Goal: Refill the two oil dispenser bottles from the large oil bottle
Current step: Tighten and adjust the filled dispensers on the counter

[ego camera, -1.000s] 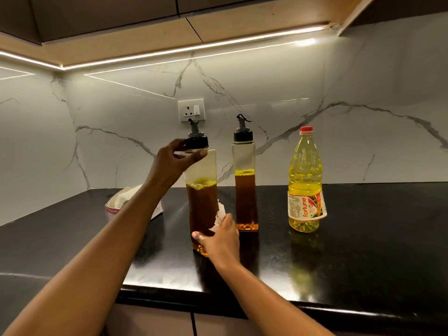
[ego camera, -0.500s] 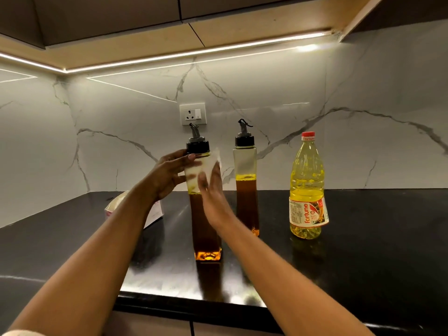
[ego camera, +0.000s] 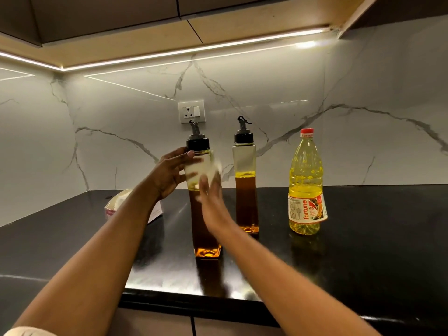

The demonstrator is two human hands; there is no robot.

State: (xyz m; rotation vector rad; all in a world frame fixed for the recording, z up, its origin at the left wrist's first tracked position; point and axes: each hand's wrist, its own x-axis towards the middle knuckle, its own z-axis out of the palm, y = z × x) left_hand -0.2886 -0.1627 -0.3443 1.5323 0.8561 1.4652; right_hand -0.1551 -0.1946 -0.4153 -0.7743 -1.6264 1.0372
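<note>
Near dispenser bottle upright on the black table, both hands on it.
The left hand grips its clear upper part just under the black cap; the blurred right hand lays straight fingers and a white tissue against its front. The second dispenser bottle stands just behind to the right, the large oil bottle further right, capped.

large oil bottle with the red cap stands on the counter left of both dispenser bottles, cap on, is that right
Not quite. The head view shows the large oil bottle standing right of both dispenser bottles, not left. Its red cap is on and it stands on the counter.
</note>
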